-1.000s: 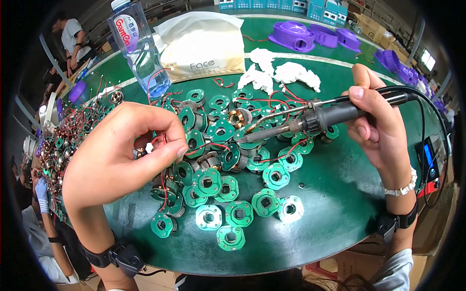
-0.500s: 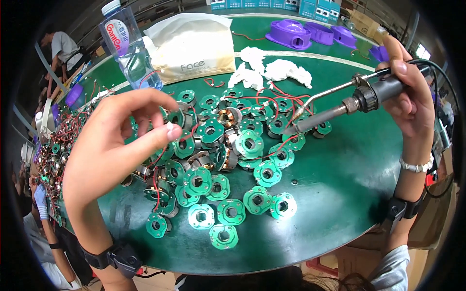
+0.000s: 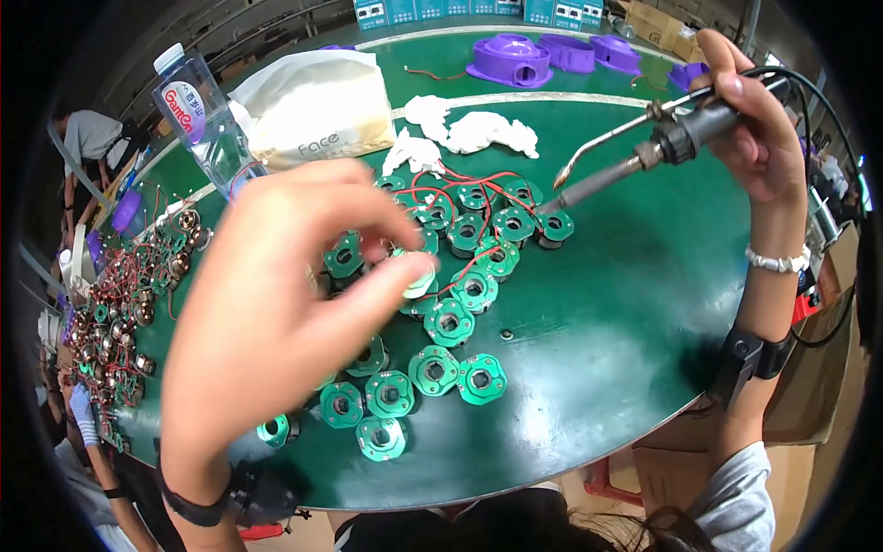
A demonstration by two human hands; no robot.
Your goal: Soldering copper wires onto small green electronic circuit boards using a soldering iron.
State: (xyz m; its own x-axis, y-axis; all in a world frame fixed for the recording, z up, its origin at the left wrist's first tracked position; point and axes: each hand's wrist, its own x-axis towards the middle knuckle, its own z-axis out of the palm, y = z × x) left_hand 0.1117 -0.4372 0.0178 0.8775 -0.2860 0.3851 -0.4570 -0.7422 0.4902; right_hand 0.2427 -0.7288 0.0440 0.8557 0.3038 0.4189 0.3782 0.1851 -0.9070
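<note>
Right of the clustered circuit boards, green tabletop sweeps out to the curved edge, with a clear bottle beside a soft pack beyond. Right hand up, clamped on the soldering iron; left hand arched over the boards, blurred, and whether its fingertips grip anything, I can't tell!

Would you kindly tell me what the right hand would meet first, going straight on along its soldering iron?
Its soldering iron would likely meet the green circuit board lower-left of the tip, though depth is unclear.
</note>
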